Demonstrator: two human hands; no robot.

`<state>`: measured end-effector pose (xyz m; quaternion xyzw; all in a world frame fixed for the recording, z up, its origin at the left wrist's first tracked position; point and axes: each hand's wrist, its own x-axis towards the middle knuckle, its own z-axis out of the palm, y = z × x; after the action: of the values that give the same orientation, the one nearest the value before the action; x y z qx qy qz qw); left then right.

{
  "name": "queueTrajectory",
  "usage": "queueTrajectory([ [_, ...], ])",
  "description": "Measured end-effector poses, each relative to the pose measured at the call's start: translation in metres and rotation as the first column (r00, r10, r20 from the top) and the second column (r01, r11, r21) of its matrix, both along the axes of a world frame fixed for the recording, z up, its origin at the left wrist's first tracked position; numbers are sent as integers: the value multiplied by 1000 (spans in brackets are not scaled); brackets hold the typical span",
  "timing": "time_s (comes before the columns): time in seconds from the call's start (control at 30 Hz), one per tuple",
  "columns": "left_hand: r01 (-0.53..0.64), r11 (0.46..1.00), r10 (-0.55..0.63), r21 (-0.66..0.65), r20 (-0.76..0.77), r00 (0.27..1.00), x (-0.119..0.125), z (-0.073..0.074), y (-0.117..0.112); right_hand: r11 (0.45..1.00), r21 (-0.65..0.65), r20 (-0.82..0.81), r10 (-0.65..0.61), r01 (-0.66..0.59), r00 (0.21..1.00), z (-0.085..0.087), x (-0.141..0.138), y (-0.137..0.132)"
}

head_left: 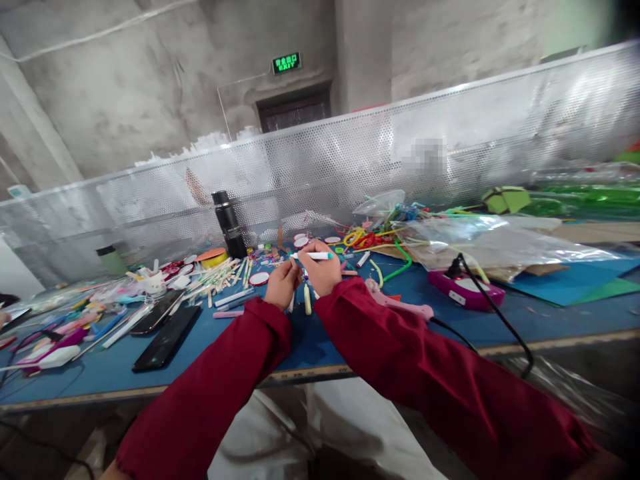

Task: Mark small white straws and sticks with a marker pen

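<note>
My right hand (324, 272) grips a white marker (318, 255) with a teal end, held nearly level above the blue tabletop (310, 340). Its left end reaches toward my left hand (284, 283), whose fingers are pinched together close by. Whatever my left fingers hold is too small or hidden to make out. Below and between the hands lies a pale yellow stick-like piece (307, 300). Several more markers (234, 297) rest left of my left hand, beside a round white disc with a red rim (259, 279). A pink glue gun (400, 301) lies right of my right forearm.
A black thermos (230, 225) stands behind wooden sticks (220, 277). Two dark phones (167, 338) lie at left. Rightward are a purple power strip (466, 291) with a black cable, a clear plastic bag (495, 243) and coloured sheets (575, 283). A perforated metal screen (320, 157) runs behind.
</note>
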<state>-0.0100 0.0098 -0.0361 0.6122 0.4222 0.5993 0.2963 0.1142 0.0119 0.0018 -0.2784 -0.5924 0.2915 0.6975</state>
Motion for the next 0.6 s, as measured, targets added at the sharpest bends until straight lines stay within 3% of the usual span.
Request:
queueTrajectory([
  [0.6, 23, 1000, -23, 1, -41, 999, 3, 4, -6, 999, -2, -14, -43, 43, 999, 3, 1, -2],
])
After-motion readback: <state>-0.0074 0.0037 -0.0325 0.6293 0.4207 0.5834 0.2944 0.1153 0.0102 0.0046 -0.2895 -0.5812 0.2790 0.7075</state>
